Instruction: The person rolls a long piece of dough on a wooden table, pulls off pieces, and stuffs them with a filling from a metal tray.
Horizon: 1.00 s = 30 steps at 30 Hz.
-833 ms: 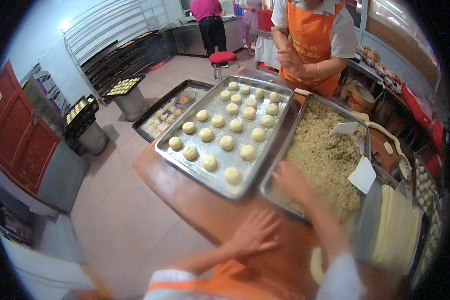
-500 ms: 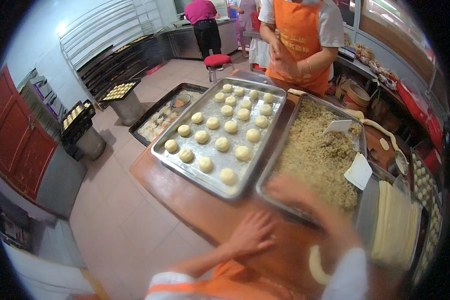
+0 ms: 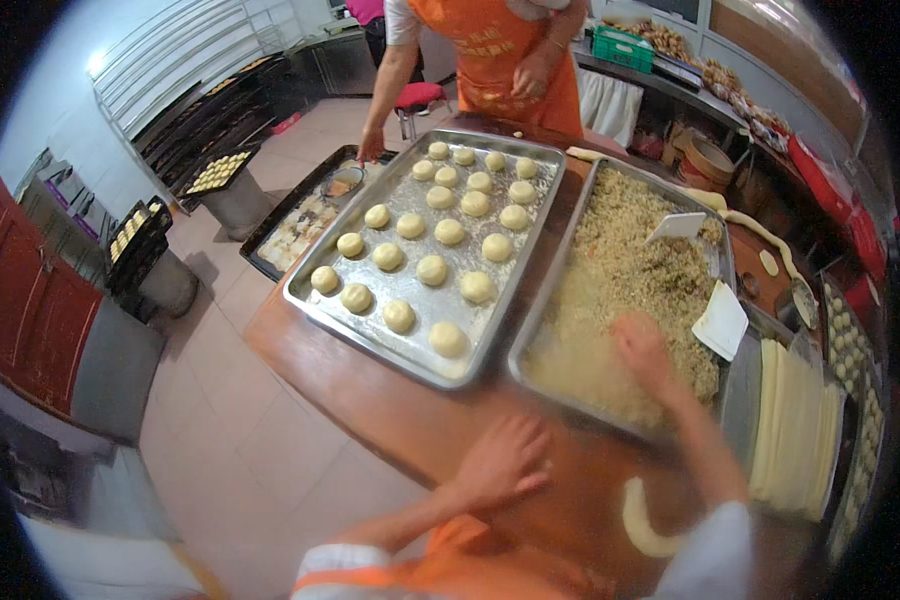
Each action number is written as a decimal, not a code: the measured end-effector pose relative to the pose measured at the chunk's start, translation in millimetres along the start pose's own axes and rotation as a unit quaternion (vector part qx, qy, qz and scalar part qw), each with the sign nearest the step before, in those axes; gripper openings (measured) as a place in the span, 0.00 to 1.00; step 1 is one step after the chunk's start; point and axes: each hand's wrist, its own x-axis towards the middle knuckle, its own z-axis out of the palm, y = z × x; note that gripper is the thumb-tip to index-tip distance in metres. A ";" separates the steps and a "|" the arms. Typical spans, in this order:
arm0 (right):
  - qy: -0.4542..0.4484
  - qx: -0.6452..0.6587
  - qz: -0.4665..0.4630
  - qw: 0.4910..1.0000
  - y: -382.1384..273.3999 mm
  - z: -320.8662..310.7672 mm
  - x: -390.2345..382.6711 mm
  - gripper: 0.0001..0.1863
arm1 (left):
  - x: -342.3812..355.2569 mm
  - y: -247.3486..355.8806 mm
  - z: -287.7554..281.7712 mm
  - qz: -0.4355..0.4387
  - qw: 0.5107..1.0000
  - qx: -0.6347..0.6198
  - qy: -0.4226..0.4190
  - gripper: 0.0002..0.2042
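Note:
My right hand (image 3: 642, 347) is over the near part of a metal tray of crumbly filling (image 3: 610, 205), its fingers curled closed; whatever they may hold is hidden. My left hand (image 3: 507, 460) is above the wooden table's near edge, its fingers stretched out and slightly blurred, with nothing seen in it. A curved strip of dough (image 3: 642, 520) lies on the table beside my right forearm. Ahead of my left hand, a metal tray (image 3: 470, 345) carries rows of round dough balls (image 3: 432, 270). Two white scrapers, one upright (image 3: 678, 226) and one flatter (image 3: 720, 320), rest in the filling.
Across the table, a person in an orange apron (image 3: 500, 60) reaches one hand (image 3: 370, 145) toward a bowl (image 3: 344, 182) on a dark tray. Stacked dough strips (image 3: 795, 430) lie at the right, near trays of small dough pieces (image 3: 845, 345). A red stool (image 3: 418, 95) stands behind.
My right hand has moved right and farther over the filling. My left hand stays close to where it was. The person opposite has moved left and stretched an arm toward the bowl.

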 end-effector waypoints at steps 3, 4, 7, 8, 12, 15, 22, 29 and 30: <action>0.017 0.008 0.034 0.999 2.5 0.7 -7.6 0.05 | 0.3 -1.8 -0.5 0.013 1.000 0.007 0.009 0.25; 0.027 0.008 0.005 1.000 -0.2 -0.3 -3.9 0.06 | 0.1 -3.5 2.9 0.014 1.000 0.018 0.016 0.26; 0.052 -0.004 -0.074 0.996 -14.2 -16.5 -6.0 0.07 | -1.9 -3.9 7.8 0.000 1.000 0.010 0.020 0.27; 0.025 -0.021 -0.048 0.998 -6.7 -14.9 -9.3 0.07 | -1.5 -2.6 7.6 -0.002 1.000 -0.001 0.016 0.27; 0.032 0.002 0.087 0.996 19.9 7.0 5.6 0.07 | -1.8 2.2 -3.3 -0.003 1.000 0.026 -0.003 0.28; 0.117 0.081 0.134 0.981 21.6 12.1 17.5 0.10 | -0.9 1.7 -1.0 0.004 0.999 0.044 0.011 0.28; 0.092 0.320 0.327 0.884 2.0 -1.0 23.6 0.19 | -1.5 3.7 -0.5 0.001 0.999 0.043 -0.004 0.28; 0.029 0.260 0.309 0.914 -39.2 -29.7 13.2 0.14 | -15.3 -32.5 16.7 0.033 0.995 -0.090 0.039 0.30; 0.045 0.231 0.260 0.936 -29.0 -26.7 1.4 0.15 | -17.0 -33.5 16.9 0.066 0.997 -0.027 0.021 0.26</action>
